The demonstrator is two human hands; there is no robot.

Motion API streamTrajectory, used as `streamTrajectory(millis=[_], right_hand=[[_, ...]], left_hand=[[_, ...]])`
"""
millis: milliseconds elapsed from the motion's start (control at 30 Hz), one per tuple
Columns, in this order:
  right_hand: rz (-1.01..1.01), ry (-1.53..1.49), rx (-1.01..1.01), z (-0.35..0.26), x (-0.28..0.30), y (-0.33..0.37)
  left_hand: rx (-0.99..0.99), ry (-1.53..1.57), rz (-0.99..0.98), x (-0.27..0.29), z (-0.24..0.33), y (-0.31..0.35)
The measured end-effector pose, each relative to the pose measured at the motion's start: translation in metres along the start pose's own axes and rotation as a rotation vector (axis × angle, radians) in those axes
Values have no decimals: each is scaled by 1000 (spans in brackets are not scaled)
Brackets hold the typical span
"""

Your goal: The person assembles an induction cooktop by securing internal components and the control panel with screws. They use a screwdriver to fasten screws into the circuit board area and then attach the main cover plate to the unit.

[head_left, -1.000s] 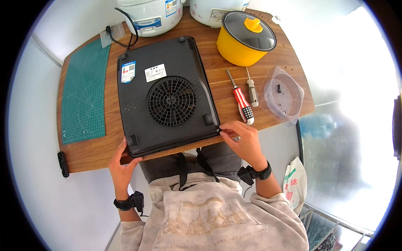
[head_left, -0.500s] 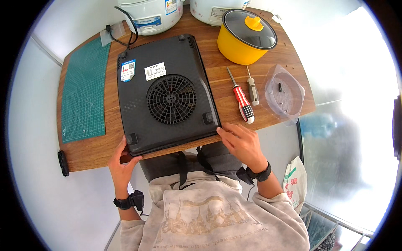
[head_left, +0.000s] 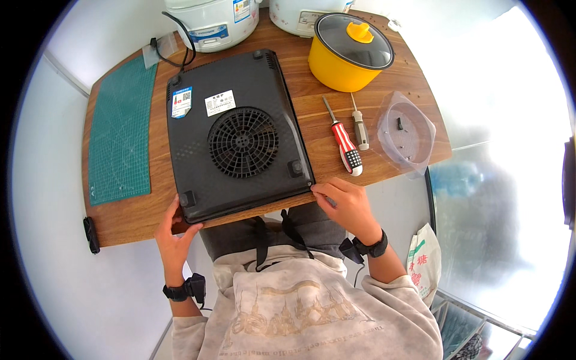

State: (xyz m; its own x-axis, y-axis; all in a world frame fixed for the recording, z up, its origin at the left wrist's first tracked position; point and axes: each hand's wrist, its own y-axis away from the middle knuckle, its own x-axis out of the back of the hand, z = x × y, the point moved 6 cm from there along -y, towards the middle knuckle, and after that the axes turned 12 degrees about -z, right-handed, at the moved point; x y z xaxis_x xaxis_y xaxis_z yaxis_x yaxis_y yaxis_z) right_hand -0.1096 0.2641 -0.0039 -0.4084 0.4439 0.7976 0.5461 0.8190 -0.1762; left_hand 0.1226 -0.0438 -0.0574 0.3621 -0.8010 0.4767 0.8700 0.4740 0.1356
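While the left hand [head_left: 174, 241] is bracing the near left corner of the black appliance [head_left: 201, 141], the right hand [head_left: 347, 209] is touching its near right corner. The left grip is holding its corner between spread thumb and fingers; the right grip is showing thumb and fingertips close together, and whether it is pinching anything small cannot be told. The appliance is lying flat at the front edge of the bench [head_left: 129, 222], its round grille [head_left: 243, 142] facing up. To its right, a red-and-white screwdriver [head_left: 344, 147] and a grey screwdriver [head_left: 360, 130] are lying just beside each other, their shafts pointing toward the yellow pot [head_left: 342, 71], which is standing under a see-through lid [head_left: 342, 45]. Farther right, a clear tray [head_left: 425, 127] is holding a small black piece [head_left: 400, 123] and some tiny bits [head_left: 402, 147]. Two white cookers [head_left: 234, 35] are standing at the back, and a green mat [head_left: 123, 132] is lying left of the appliance.
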Motion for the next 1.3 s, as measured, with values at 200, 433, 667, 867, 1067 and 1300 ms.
streamTrajectory(millis=[200,433,667,867,1067,1300], right_hand=[[-16,-12,-2,0,3,-1],[-33,-17,4,-4,9,2],[160,20,-74,7,44,16],[223,68,-221,16,70,32],[472,198,-357,42,121,64],[466,297,-586,103,191,81]], left_hand=[[-9,134,-66,4,8,2],[-299,-329,69,30,81,5],[-558,-398,-194,-37,155,-24],[-654,-399,-351,-86,186,-49],[-665,-400,-442,-113,197,-63],[-689,-479,-362,-135,199,-74]])
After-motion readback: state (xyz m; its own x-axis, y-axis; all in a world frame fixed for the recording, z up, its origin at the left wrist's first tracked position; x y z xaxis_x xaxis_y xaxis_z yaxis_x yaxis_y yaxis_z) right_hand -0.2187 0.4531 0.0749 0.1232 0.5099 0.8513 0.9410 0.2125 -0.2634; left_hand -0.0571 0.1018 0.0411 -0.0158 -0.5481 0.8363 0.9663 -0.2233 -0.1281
